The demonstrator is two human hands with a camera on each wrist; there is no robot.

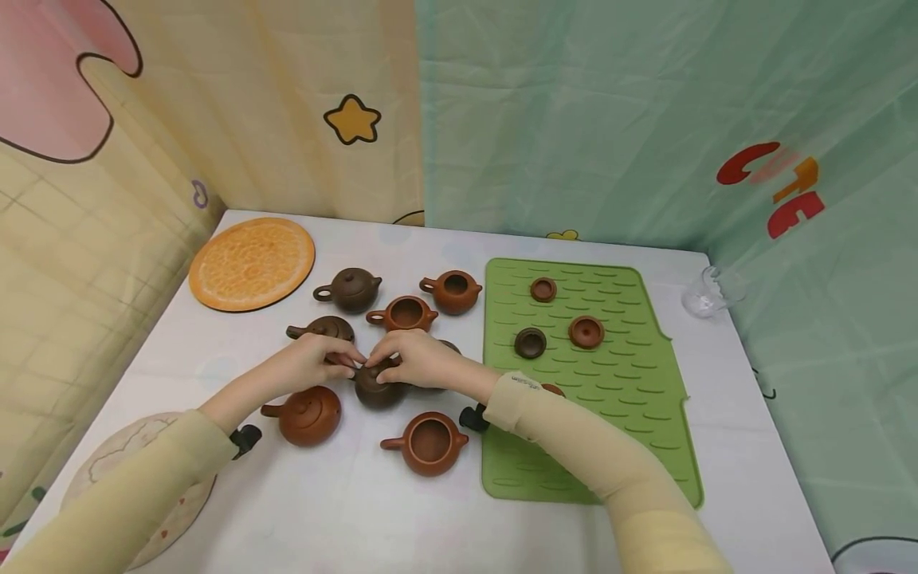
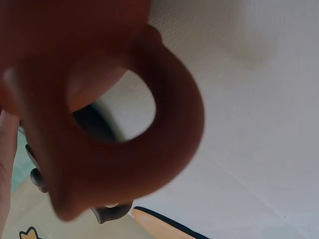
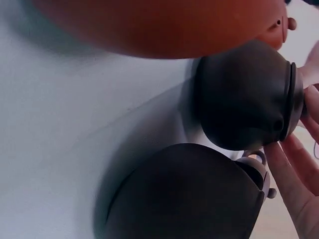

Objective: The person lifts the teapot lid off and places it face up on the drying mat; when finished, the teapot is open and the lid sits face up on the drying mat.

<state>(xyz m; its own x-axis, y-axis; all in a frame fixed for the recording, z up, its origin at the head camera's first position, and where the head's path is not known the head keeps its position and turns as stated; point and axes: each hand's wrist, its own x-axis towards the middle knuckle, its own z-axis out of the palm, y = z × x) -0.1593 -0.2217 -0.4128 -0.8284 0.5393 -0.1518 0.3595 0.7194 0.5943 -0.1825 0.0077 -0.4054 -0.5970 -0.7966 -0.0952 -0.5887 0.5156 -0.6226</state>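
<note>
As the dark brown teapot [image 1: 378, 392] is held upright on the white table [image 1: 308, 510], amid the cluster of pots, its left side is pinched by the bent thumb and fingers of the left hand [image 1: 323, 367], while its lid [image 3: 297, 102] is gripped by the curled thumb and fingers of the right hand [image 1: 423, 359]. Rightward, towards the green mat [image 1: 610, 414], a small spout hole is turned, seen end-on from the right wrist. A roughly left-to-right long axis is suggested, though the handle is masked. That same line is matched by the reddish lidded teapot [image 1: 310, 416], just beside, and the lidless teapot [image 1: 430, 466], nearer the front, both spouts being aimed right.
</note>
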